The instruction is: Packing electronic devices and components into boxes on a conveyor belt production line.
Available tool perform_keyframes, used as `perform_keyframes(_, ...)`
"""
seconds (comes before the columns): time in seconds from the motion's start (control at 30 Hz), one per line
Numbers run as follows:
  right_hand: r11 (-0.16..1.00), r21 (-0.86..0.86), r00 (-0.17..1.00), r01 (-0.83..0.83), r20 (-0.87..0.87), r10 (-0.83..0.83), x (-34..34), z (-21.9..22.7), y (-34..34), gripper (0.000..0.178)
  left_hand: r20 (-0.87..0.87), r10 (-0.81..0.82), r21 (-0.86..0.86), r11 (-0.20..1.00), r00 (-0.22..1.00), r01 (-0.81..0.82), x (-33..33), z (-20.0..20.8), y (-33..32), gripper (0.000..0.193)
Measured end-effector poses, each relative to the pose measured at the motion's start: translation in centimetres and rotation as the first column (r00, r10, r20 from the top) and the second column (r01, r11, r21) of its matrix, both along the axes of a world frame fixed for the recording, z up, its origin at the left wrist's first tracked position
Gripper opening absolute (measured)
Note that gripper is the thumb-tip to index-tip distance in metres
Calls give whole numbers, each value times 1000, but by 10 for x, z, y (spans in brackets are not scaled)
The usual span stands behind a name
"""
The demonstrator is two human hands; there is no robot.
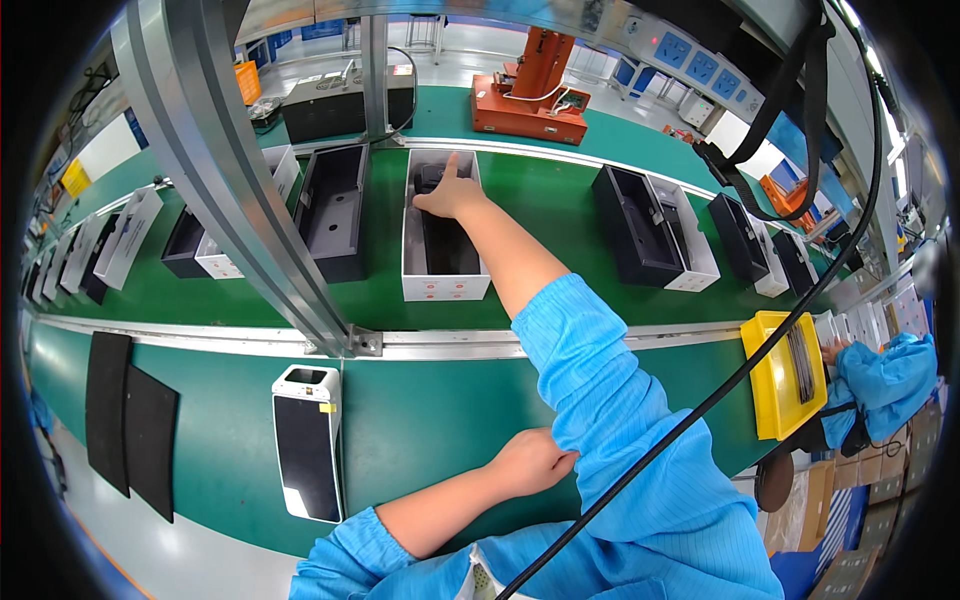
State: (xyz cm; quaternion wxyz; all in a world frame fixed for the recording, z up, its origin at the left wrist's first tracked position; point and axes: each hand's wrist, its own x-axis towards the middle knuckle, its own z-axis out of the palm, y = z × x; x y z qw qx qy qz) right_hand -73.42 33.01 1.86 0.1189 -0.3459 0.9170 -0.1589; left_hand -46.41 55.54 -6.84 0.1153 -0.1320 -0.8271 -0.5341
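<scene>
My right hand reaches into a white box on the green conveyor belt. Its index finger points away from me and its thumb is spread to the left, over a dark item lying in the box; I cannot tell whether they touch it. The other fingers are mostly hidden. Close to my body, my left hand is curled against the sleeve of my right arm. That sleeve partly covers its fingers, so what they hold, if anything, is hidden. A white handheld device with a dark screen lies on the table to its left.
Black open trays and white boxes stand along the belt on both sides. A metal post rises at left. Black foam pads lie at far left, a yellow bin at right. A black cable crosses the view. Another person sits at right.
</scene>
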Motion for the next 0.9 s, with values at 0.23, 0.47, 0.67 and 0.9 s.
perform_keyframes(0.23, 1000, -5, 1000, 6, 22, -6, 3, 0, -7, 126, -21, 21, 20, 1000, 1000, -20, -2, -8, 2, 11)
perform_keyframes(0.47, 1000, 11, 999, 8, 34, -9, 9, 0, -15, 126, -50, 31, 2, 1000, 998, -31, -1, -14, 1, 9)
perform_keyframes(0.67, 1000, 0, 999, 14, 48, -14, 15, 0, -20, 125, -94, 50, 24, 999, 994, -48, 1, -8, 0, 8)
perform_keyframes(0.9, 1000, -4, 999, 12, 45, -11, 18, -1, -28, 125, -96, 35, -4, 999, 995, -35, 1, -10, -1, 12)
